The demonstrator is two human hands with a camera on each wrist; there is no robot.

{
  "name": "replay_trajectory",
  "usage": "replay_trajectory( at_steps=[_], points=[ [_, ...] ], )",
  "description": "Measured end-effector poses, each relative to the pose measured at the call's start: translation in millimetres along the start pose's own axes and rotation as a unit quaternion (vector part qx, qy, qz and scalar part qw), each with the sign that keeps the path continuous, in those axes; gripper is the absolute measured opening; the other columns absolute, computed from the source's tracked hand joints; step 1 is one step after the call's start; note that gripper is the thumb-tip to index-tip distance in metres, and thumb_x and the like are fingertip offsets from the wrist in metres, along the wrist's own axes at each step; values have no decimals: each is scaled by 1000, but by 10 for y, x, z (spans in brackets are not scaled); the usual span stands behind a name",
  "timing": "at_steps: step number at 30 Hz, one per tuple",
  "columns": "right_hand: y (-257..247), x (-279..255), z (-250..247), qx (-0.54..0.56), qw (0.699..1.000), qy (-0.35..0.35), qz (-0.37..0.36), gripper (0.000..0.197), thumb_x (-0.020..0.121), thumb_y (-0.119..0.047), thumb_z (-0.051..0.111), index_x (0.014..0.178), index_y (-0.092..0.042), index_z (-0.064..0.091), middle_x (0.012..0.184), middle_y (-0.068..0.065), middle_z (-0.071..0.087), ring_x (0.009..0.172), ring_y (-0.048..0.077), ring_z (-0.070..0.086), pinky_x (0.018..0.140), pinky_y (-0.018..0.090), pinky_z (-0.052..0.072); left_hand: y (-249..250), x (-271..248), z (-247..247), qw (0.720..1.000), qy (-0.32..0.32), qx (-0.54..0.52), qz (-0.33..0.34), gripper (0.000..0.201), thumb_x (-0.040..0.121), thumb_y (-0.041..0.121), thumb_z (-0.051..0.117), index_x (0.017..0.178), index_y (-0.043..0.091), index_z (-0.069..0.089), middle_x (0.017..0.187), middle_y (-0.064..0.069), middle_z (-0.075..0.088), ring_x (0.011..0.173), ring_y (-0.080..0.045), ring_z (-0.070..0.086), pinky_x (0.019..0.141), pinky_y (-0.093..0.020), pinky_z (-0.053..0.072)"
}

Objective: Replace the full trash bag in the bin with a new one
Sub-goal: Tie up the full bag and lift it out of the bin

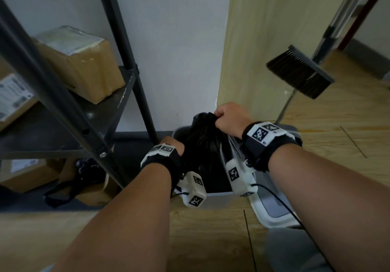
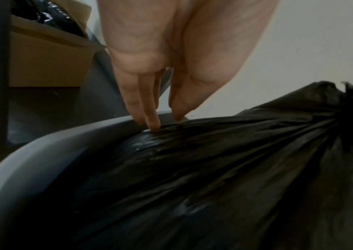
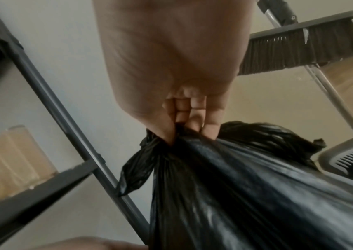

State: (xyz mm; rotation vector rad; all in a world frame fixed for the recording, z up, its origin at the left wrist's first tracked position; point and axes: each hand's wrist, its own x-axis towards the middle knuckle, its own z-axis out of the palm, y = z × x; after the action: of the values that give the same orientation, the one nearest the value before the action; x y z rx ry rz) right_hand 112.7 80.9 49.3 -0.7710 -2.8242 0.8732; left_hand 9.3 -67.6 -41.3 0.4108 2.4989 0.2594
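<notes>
Down in the gray bin sits the full black bag, soft, slippery, probably heavy. My right hand squeezes its bunched neck, the best hold. My left hand rests straight fingers on the rim. A shelf at nine o'clock and a broom at two o'clock crowd the lift.

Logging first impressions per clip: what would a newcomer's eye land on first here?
The black trash bag, its top gathered in the right hand above the grey bin by the wall. The left hand has straight fingers on the bin's rim beside the bag. A dark broom head hangs at upper right.
</notes>
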Motion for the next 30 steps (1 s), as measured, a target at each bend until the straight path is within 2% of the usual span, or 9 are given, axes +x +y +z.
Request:
replay_trajectory(
  at_steps=[4, 8, 11, 13, 16, 20, 25, 27, 30],
  points=[
    [-153, -43, -280, 40, 998, 52, -10, 15, 79, -10, 52, 79, -15, 66, 80, 4, 66, 83, 26, 64, 72, 30, 52, 193, -164, -251, 998, 37, -49, 33, 35, 96, 12, 43, 125, 1, 58, 130, -15, 60, 120, -32, 57, 97, -33, 46],
    [-255, -153, -685, 85, 991, 103, -10, 17, 80, -8, 51, 81, -14, 67, 75, -1, 63, 79, 22, 63, 70, 30, 51, 350, -324, -510, 975, 67, -184, 106, 37, 97, 15, 42, 129, 7, 58, 136, -10, 58, 125, -29, 54, 104, -34, 41],
    [-234, -257, -1061, 75, 987, 144, -6, 21, 82, -6, 50, 90, -5, 69, 83, 7, 66, 83, 23, 62, 70, 28, 49, 517, -389, -603, 931, 72, -326, 146, 38, 79, 18, 58, 115, 9, 68, 119, -10, 69, 115, -27, 62, 105, -38, 46],
    [-201, -301, -1310, 81, 983, 166, 0, 17, 83, -7, 52, 85, -10, 68, 84, 6, 64, 84, 22, 59, 72, 24, 45, 655, -487, -665, 891, 88, -416, 159, 50, 70, 25, 63, 118, 11, 66, 117, -13, 70, 113, -27, 64, 105, -43, 47],
    [-167, -294, -1626, 95, 973, 208, 18, 15, 80, -8, 52, 67, -13, 58, 66, 3, 57, 75, 23, 58, 66, 27, 43, 930, -725, -774, 864, 86, -450, 211, 42, 82, 15, 64, 123, 9, 62, 116, -15, 68, 107, -26, 65, 102, -40, 49],
    [-78, -283, -1847, 98, 968, 228, 39, 11, 79, -6, 49, 70, -6, 57, 61, 9, 54, 62, 26, 57, 58, 34, 48, 1334, -895, -821, 883, 49, -393, 252, 40, 86, 1, 59, 126, 7, 59, 108, -11, 63, 98, -22, 60, 90, -34, 50],
    [342, -194, -1841, 82, 962, 238, 110, 19, 78, -7, 46, 83, 1, 63, 83, 18, 70, 75, 35, 70, 73, 46, 61, 1765, -919, -606, 907, 4, -354, 228, 33, 87, 6, 60, 120, 8, 61, 84, -8, 62, 65, -16, 58, 57, -26, 52],
    [540, -145, -1805, 91, 959, 229, 137, 24, 77, -5, 46, 88, 3, 66, 82, 20, 72, 75, 36, 71, 72, 48, 61, 1924, -912, -452, 896, -61, -381, 218, 38, 91, 6, 56, 129, 8, 53, 87, -10, 63, 61, -17, 59, 58, -29, 56],
    [833, -67, -1717, 90, 963, 204, 153, 25, 78, -4, 46, 94, 2, 65, 82, 21, 72, 77, 36, 72, 73, 48, 61, 2140, -825, -223, 885, -120, -398, 208, 47, 95, 3, 49, 140, 12, 41, 119, -19, 63, 66, -21, 62, 73, -35, 55]
  ],
)
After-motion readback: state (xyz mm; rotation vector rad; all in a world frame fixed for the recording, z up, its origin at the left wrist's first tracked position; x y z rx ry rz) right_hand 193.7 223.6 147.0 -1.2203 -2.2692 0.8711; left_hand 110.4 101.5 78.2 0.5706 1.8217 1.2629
